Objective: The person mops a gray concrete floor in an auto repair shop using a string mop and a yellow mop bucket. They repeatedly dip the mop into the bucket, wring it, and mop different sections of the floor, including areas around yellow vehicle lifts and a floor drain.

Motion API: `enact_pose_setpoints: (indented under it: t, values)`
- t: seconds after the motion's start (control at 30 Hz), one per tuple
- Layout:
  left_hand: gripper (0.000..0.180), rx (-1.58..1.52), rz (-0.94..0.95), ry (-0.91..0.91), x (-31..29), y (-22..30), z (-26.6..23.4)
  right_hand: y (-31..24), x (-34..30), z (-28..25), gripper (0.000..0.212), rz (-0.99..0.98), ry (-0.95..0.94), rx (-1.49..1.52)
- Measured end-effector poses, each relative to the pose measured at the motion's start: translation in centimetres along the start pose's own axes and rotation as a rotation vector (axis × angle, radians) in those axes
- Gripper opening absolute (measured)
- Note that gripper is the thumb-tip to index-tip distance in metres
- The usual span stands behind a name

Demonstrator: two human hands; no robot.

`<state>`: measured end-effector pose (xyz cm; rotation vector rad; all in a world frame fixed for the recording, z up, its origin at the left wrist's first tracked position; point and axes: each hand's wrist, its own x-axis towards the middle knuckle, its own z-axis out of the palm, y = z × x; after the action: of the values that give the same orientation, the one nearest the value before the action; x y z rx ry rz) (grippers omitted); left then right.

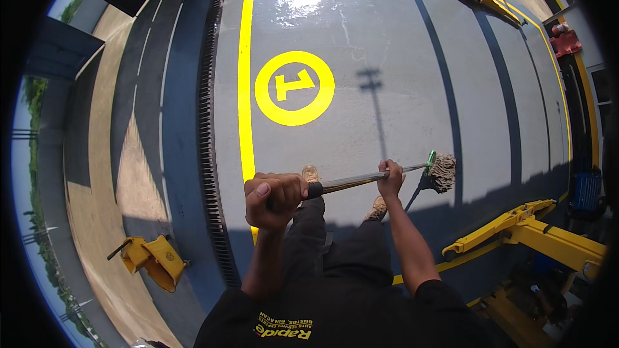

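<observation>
Grey floor [400, 38] | we're gripping mop pole [353, 182], left hand [276, 198] at end, right hand [391, 180] nearer strands [443, 174], both closed | judging pole stiff, strands floppy, wide hold steadiest

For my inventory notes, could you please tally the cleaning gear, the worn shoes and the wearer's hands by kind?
Long-handled greyish string mop: 1
Yellow mop bucket: 1
Tan shoes: 2
Bare hands, left hand and right hand: 2
Total: 6
</observation>
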<state>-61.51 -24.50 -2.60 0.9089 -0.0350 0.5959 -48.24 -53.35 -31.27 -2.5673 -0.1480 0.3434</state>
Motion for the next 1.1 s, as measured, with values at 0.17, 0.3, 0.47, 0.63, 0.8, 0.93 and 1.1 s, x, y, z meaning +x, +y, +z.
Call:
enact_pose_setpoints:
  t: [0.17, 0.3, 0.47, 0.63, 0.8, 0.93, 1.1]
  values:
    - [0.053, 0.283, 0.276, 0.116, -6.2, 18.1, -10.5, -19.4, -4.1, 13.3, 0.024, -0.463, -0.098, 0.21]
    - [0.053, 0.574, 0.526, 0.52, -16.4, 25.2, -10.0, -32.1, -9.8, 22.2, 0.014, -0.747, -0.506, 0.233]
    - [0.05, 0.89, 0.546, 0.654, -19.7, 24.3, -10.1, -42.8, -10.0, 31.1, 0.009, -1.066, -0.798, 0.321]
    - [0.046, 1.026, 0.501, 0.845, -15.4, 15.3, -16.2, -51.5, -4.6, 38.7, 0.026, -1.274, -0.882, 0.074]
    - [0.044, 1.021, 0.595, 1.088, -15.7, 16.0, -20.3, -54.9, -3.9, 41.4, 0.016, -1.354, -0.768, -0.005]
    - [0.049, 1.037, 0.568, 1.258, -19.1, 20.3, -19.5, -54.5, -4.9, 37.5, 0.011, -1.489, -0.695, -0.12]
    - [0.048, 0.893, 0.694, 1.389, -17.1, 24.1, -15.6, -50.6, -4.2, 28.1, 0.017, -1.35, -0.917, -0.365]
